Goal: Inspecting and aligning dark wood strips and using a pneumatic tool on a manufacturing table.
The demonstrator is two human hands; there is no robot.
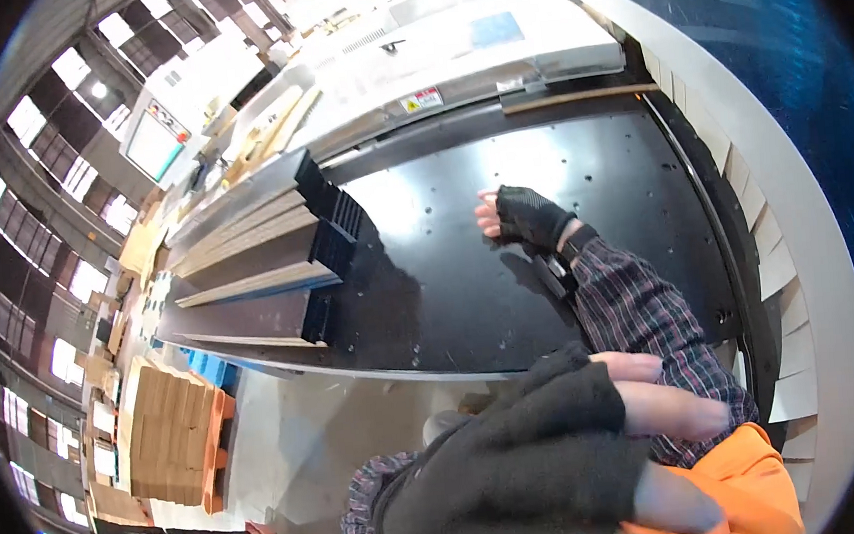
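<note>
My left hand (pixel 532 449), in a black fingerless glove, is raised close in front of me at the bottom. Its thumb and fingers are apart and point right, with nothing seen between them. They overlap my right sleeve and an orange garment (pixel 750 478); whether they touch either I cannot tell. Farther off, my right hand (pixel 533 216), gloved alike, is over the black machine table (pixel 449 295), fingers loosely bent and apart. Nothing shows in its grasp. A small dark object (pixel 554 271) appears below that wrist, its kind unclear. Left of it, dark-faced boards (pixel 256 255) lie in stepped stacks.
A white machine beam (pixel 451 59) spans the table's far side. Overlapping white flaps (pixel 773 270) line the right edge beside a blue panel (pixel 781 48). Stacked brown sheets (pixel 171 428) stand on an orange pallet (pixel 218 449) at lower left. A control panel (pixel 158 143) stands behind.
</note>
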